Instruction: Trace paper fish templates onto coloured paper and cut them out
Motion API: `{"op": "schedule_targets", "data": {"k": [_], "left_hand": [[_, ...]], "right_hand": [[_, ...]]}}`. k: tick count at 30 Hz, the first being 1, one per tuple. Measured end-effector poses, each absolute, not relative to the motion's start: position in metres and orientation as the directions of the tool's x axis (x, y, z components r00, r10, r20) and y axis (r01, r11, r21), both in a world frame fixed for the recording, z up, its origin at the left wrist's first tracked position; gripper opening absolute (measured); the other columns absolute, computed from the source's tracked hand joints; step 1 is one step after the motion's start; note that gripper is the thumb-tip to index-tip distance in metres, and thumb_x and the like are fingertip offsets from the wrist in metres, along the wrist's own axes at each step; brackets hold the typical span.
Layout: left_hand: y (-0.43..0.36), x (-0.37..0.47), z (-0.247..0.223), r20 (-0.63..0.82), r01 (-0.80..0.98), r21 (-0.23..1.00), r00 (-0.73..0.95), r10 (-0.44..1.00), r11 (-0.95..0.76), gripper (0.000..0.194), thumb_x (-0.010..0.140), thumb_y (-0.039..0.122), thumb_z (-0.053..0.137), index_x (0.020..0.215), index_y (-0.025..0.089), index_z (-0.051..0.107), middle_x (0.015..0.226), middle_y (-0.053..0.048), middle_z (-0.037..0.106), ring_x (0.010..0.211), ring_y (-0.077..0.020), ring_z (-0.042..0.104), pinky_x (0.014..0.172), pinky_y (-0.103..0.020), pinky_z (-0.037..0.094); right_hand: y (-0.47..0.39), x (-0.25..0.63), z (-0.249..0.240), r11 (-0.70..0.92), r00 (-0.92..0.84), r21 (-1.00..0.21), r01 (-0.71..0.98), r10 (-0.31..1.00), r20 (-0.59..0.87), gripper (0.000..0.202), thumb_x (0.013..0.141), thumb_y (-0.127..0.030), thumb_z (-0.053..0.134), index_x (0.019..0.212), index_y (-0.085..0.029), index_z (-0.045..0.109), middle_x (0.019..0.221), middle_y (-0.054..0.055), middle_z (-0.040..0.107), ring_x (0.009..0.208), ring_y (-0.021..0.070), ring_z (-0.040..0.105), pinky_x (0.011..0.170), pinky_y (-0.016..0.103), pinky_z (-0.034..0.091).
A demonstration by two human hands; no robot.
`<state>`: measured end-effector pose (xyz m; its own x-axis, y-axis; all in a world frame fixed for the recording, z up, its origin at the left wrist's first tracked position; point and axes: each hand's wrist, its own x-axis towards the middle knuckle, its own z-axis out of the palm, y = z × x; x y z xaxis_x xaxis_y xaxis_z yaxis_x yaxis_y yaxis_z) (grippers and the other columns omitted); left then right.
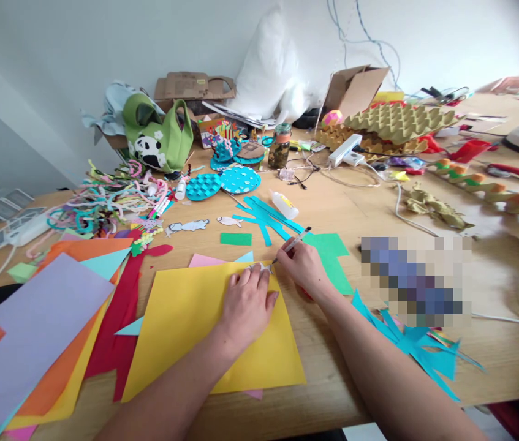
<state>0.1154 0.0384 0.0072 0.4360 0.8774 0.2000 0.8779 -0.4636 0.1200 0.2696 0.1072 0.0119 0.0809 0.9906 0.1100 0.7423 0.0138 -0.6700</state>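
Table [328, 386]: wood-topped, v. cluttered; clock centred on yellow sheet [181, 324], lying flat nr close edge. L hand [246, 309] on it, fingers laid flat, not gripping, over white cutout [265, 267] at sheet's 1 o'clock corner, mostly hidden. R hand [304, 269] just beside, fingers closed round pen [303, 236]; tip by cutout's edge, contact unclear. Purple sheet [61, 300] atop orange paper [116, 247] at 9. Green paper [335, 260] at 2, blue scraps [418, 343] at 3. Glue btl [284, 205] on its side, 1 o'clock. Pipe cleaners [116, 193] heaped at 11, green panda bag [174, 141] behind. Egg tray [401, 119] at 1. Room: pale wall [185, 37] at 12, cables [372, 37] hanging at 1.
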Motion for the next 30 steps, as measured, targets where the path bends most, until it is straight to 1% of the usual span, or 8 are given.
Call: {"op": "schedule_targets", "data": {"k": [6, 10, 22, 30], "left_hand": [[0.0384, 0.116, 0.0072, 0.202, 0.884, 0.098, 0.432, 0.879, -0.457, 0.038, 0.094, 0.036, 0.046, 0.127, 0.017, 0.051, 0.13, -0.011, 0.055, 0.111, -0.0253, 0.051, 0.087, -0.041, 0.043], [0.0387, 0.116, 0.0074, 0.202, 0.881, 0.11, 0.433, 0.878, -0.46, 0.039, 0.094, 0.036, 0.046, 0.127, 0.016, 0.051, 0.13, -0.011, 0.055, 0.111, -0.0251, 0.051, 0.086, -0.042, 0.043], [0.0386, 0.1155, 0.0079, 0.198, 0.878, 0.114, 0.438, 0.877, -0.464, 0.04, 0.094, 0.036, 0.045, 0.128, 0.016, 0.051, 0.131, -0.011, 0.055, 0.111, -0.025, 0.051, 0.087, -0.042, 0.043], [0.0386, 0.1158, 0.0078, 0.192, 0.878, 0.132, 0.433, 0.881, -0.461, 0.04, 0.094, 0.036, 0.045, 0.128, 0.016, 0.05, 0.132, -0.011, 0.054, 0.111, -0.0256, 0.051, 0.088, -0.043, 0.043]], "right_hand": [[0.1065, 0.2694, 0.0142, -0.007, 0.088, -0.665, 0.747, 0.992, 0.089, 0.013, 0.073, -0.023, 0.047, 0.061, -0.02, 0.051, 0.057, 0.0, 0.058, 0.052, 0.0133, 0.052, 0.054, 0.024, 0.035], [0.1064, 0.27, 0.0134, 0.0, 0.083, -0.661, 0.751, 0.992, 0.095, 0.013, 0.074, -0.024, 0.048, 0.062, -0.019, 0.052, 0.058, 0.001, 0.059, 0.053, 0.0136, 0.053, 0.054, 0.024, 0.035], [0.1056, 0.2708, 0.0105, 0.026, 0.071, -0.651, 0.758, 0.99, 0.122, 0.012, 0.074, -0.025, 0.047, 0.063, -0.02, 0.05, 0.059, 0.001, 0.059, 0.053, 0.0136, 0.053, 0.055, 0.024, 0.035], [0.1047, 0.2694, 0.0106, 0.029, 0.065, -0.625, 0.78, 0.99, 0.126, 0.013, 0.074, -0.025, 0.047, 0.062, -0.021, 0.048, 0.059, 0.002, 0.06, 0.054, 0.0141, 0.054, 0.056, 0.025, 0.034]]}}
